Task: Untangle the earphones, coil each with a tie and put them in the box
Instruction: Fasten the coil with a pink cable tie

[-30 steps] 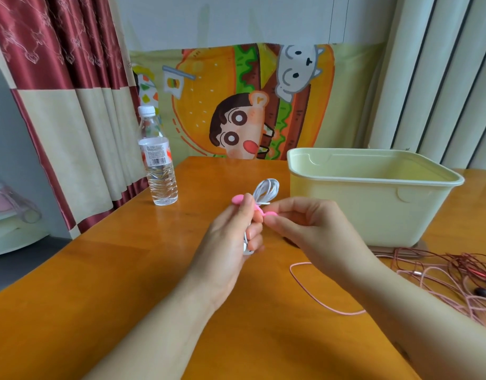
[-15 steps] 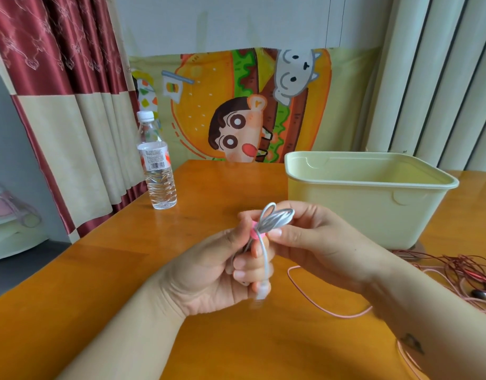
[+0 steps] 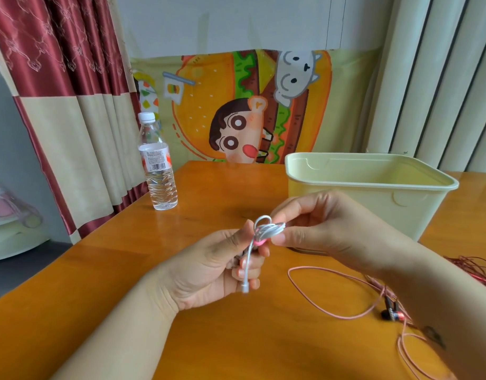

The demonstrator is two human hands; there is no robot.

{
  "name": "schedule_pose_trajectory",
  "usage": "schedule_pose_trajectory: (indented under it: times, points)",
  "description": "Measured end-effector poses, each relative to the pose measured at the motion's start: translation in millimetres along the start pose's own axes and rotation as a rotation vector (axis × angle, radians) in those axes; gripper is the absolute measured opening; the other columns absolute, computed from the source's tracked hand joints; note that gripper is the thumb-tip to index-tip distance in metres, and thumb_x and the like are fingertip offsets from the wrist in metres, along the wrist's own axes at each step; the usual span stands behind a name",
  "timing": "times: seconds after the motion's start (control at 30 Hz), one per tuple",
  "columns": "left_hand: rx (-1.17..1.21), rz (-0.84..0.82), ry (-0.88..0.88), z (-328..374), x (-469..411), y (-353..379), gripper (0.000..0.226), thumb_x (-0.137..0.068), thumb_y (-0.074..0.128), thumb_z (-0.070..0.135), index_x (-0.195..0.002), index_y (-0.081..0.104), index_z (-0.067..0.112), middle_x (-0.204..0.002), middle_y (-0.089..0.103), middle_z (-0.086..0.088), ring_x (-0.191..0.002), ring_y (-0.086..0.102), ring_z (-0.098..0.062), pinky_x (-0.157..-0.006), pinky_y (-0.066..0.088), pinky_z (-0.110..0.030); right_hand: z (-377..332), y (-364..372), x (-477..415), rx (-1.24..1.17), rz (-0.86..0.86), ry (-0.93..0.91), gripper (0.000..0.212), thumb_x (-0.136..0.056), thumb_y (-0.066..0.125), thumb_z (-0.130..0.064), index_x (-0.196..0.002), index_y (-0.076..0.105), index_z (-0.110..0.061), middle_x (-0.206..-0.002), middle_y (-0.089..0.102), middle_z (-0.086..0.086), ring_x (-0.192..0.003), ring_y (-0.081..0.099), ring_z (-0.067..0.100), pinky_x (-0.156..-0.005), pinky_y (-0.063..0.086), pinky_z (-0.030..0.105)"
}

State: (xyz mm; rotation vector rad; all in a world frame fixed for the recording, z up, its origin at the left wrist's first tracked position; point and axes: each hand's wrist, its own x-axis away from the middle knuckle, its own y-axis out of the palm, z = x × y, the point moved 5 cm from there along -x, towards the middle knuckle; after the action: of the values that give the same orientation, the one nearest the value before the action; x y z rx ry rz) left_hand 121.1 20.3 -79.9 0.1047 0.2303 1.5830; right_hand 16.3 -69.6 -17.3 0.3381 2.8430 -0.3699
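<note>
A coiled white earphone [image 3: 266, 229] sits between both hands above the table's middle. My left hand [image 3: 217, 267] grips the lower part of the coil, and its plug end hangs down past the fingers. A pink tie [image 3: 259, 243] shows around the coil's middle. My right hand [image 3: 318, 229] pinches the coil's upper loops between thumb and fingers. Behind the hands stands the pale yellow box [image 3: 373, 185], open-topped. A pink earphone cable [image 3: 326, 292] lies loose on the table at the right, running under my right forearm.
A water bottle [image 3: 157, 165] stands at the table's left back. A tangle of red cable [image 3: 475, 267] lies at the far right edge. A black and red earbud [image 3: 391, 314] rests by my right forearm. The orange wooden table [image 3: 113, 270] ends at left.
Both hands have come lower and nearer to me with the coil. The pink tie ends that stuck out a second ago are now wound close around the coil.
</note>
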Motion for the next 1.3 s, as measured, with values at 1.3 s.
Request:
schedule_pose_trajectory:
  times: [1.3]
  points:
    - [-0.259, 0.413, -0.014, 5.4, -6.4, 16.0, 0.032, -0.071, 0.062, 0.041, -0.087, 0.074, 0.015, -0.072, 0.063, -0.001, -0.072, 0.06, -0.01, -0.081, 0.053, -0.039, 26.4, -7.1, -5.1, 0.134, 0.148, 0.172, 0.026, -0.074, 0.069, -0.034, -0.096, 0.068, -0.021, -0.084, 0.072, 0.003, -0.072, 0.062, 0.014, -0.072, 0.053, 0.029]
